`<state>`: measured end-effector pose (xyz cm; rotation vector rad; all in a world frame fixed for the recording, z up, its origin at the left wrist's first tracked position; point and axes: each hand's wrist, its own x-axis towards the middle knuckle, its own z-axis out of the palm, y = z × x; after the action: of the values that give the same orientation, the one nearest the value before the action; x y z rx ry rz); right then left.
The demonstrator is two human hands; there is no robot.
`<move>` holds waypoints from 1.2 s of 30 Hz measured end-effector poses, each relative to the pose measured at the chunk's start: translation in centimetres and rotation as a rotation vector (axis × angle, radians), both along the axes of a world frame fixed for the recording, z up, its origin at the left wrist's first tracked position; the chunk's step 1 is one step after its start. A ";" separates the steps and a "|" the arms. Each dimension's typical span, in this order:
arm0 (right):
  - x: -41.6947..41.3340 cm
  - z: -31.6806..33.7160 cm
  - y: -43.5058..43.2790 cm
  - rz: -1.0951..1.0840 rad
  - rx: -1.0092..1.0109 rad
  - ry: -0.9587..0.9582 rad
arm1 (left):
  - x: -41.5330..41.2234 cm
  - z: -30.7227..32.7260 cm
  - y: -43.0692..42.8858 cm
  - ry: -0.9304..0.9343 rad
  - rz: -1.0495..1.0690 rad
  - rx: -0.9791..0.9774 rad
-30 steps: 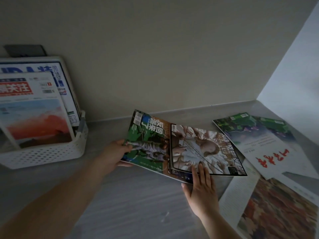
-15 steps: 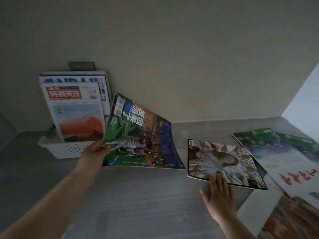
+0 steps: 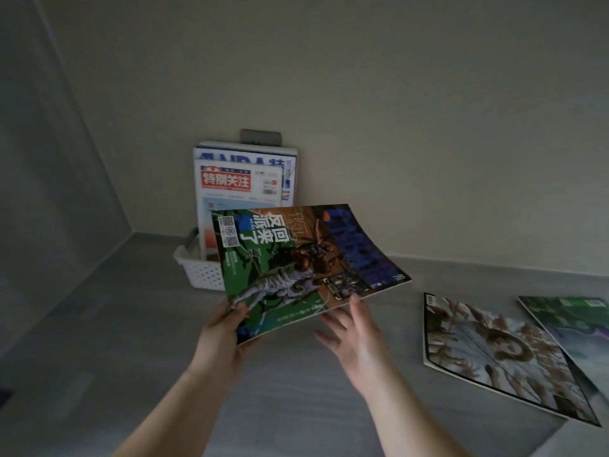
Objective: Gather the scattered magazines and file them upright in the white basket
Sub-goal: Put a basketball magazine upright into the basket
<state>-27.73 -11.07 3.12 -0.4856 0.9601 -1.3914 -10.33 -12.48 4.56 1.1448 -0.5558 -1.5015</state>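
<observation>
We hold the green basketball magazine [image 3: 296, 268] up off the table [image 3: 115, 341] with our left hand [image 3: 227, 331], thumb on the cover and fingers under its near corner. The magazine tilts face up and hangs in front of the white basket [image 3: 201, 272], hiding the basket's right part. Our right hand [image 3: 356, 334] is spread wide with fingers loose, grasping nothing; its fingertips reach up to the magazine's lower edge, and we cannot tell whether they touch it.

The basket stands near the far left corner of the table, against the wall. In it, two magazines already stand upright: one with a red title block [image 3: 237, 186] in front, and a larger one with blue letters [image 3: 263, 156] behind it.

Toward the right edge of the table, a magazine with a pale cover [image 3: 501, 354] lies flat, and a green-and-white one [image 3: 586, 328] lies just beside it, partly tucked under its far side.
</observation>
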 end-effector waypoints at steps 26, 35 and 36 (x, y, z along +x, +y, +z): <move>8.2 12.3 -14.6 -0.036 -0.526 0.811 | 15.6 8.1 -20.7 -0.765 -0.272 -0.460; 9.8 12.3 -19.7 -0.043 -0.511 1.022 | 15.7 5.7 -24.7 -0.666 -0.200 -0.425; 9.7 12.0 -20.2 -0.055 -0.491 1.025 | 15.6 5.3 -24.7 -0.673 -0.210 -0.425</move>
<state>-18.00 -31.27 15.13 -1.6515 1.4237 -1.4153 5.26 -37.21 9.85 1.2599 -1.4177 -1.0601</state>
